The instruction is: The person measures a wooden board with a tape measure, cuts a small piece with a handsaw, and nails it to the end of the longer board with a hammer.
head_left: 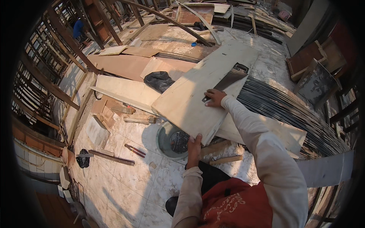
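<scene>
Plywood board [190,97]: left hand [194,147] clamped on near edge; right hand [216,97] curled around small dark object [206,99].

Pale wooden board [190,104], partly shaded, handsaw [230,79] lying on top, near one edge

The place is looking like a building site: a handsaw [230,79] is lying on a plywood board [186,99] just beyond the right hand [215,97], long dark rods [285,108] are stretching to its right, and timber posts [72,41] are rising well left of the left hand [194,147].
</scene>
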Demonstrator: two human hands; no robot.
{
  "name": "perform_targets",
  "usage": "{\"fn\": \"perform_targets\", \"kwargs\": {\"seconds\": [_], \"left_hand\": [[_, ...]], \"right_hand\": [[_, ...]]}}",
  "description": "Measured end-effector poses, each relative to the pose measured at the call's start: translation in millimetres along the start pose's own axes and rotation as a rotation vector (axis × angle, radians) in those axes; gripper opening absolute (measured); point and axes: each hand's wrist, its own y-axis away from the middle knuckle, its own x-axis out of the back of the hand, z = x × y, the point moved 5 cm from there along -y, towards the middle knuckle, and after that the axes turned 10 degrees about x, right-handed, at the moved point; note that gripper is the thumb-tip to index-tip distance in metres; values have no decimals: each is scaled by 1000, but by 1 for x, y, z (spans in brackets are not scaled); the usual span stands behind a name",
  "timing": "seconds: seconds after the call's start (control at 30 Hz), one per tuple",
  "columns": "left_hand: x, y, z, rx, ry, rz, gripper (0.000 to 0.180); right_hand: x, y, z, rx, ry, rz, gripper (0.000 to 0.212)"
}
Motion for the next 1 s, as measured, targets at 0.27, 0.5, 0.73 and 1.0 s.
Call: {"fn": "perform_targets", "kwargs": {"seconds": [0.27, 0.5, 0.73, 1.0], "left_hand": [[45, -16, -23, 73, -126, 59, 36], [-4, 6, -2, 77, 20, -5, 39], [7, 4, -7, 21, 207, -28, 33], [5, 14, 4, 96, 219, 59, 22]], "right_hand": [[-12, 37, -26, -115, -97, -73, 53], [-39, 129, 54, -1015, -211, 767, 67], [-63, 139, 72, -1211, -1177, 638, 36], [-9, 255, 35, -644, -1811, 1065, 15]]}}
